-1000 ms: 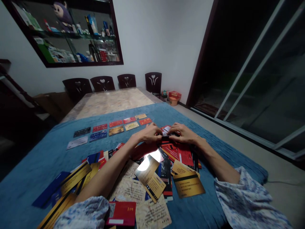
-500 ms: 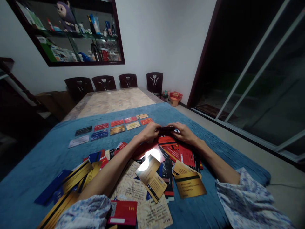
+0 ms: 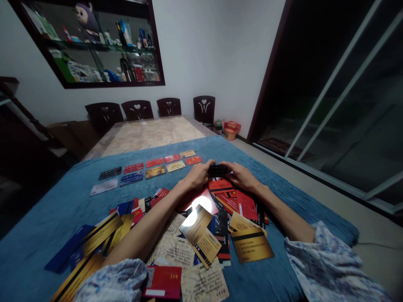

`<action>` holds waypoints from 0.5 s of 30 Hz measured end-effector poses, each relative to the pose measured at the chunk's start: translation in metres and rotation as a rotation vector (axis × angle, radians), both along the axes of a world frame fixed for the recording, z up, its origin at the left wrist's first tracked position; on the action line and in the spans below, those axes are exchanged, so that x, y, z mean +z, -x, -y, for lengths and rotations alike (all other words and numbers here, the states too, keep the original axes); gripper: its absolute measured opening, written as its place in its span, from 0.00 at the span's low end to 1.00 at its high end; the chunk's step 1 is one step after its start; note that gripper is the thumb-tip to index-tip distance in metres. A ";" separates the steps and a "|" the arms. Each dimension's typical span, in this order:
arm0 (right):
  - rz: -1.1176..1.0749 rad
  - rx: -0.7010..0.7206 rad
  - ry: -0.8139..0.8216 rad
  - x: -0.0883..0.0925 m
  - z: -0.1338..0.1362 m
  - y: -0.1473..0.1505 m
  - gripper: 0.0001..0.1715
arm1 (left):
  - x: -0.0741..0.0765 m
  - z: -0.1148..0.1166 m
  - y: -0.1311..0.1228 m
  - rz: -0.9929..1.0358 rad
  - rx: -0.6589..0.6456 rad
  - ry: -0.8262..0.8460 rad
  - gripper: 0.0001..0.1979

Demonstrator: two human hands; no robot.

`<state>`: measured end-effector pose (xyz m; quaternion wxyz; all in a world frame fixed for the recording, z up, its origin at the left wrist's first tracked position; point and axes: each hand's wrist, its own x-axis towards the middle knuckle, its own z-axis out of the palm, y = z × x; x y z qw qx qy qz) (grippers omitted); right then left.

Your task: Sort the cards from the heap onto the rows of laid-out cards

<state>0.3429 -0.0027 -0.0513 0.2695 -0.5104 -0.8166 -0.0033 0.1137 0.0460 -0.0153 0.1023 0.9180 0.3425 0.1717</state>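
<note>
A dark card (image 3: 218,170) is held up just above the blue cloth (image 3: 56,205), pinched at its ends between my left hand (image 3: 197,175) and my right hand (image 3: 239,175). Both hands hover at the far edge of a loose heap of cards (image 3: 201,226) in red, gold, black and blue. Beyond my left hand, two neat rows of cards (image 3: 147,167) lie flat on the cloth. My forearms stretch over the heap, and floral sleeves show at the bottom.
Past the cloth the bare table top (image 3: 147,132) runs to several dark chairs (image 3: 135,110) at the wall. A glass wall cabinet (image 3: 91,42) hangs above. A dark sliding glass door (image 3: 340,105) stands at the right, with a red container (image 3: 231,128) on the floor.
Both hands lifted a dark card off the far end of the heap and raised it slightly. The rows of cards have not moved.
</note>
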 end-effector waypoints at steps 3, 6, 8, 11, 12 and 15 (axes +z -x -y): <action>-0.022 0.039 -0.034 0.000 -0.001 0.001 0.32 | 0.001 0.002 0.000 -0.010 0.014 0.002 0.29; -0.038 0.068 -0.067 0.000 -0.002 0.001 0.33 | 0.001 0.001 0.000 0.011 0.017 0.006 0.31; -0.032 0.069 -0.078 0.000 -0.002 0.001 0.34 | -0.001 -0.001 -0.001 0.043 0.015 0.010 0.33; 0.005 0.045 -0.081 0.000 -0.003 0.001 0.35 | -0.004 -0.004 -0.001 0.094 0.002 0.018 0.34; 0.015 0.035 -0.083 -0.001 -0.003 0.000 0.35 | -0.004 -0.004 -0.001 0.106 -0.004 0.023 0.33; 0.010 0.022 -0.094 -0.002 -0.004 -0.001 0.34 | -0.003 -0.003 -0.001 0.135 -0.027 0.042 0.31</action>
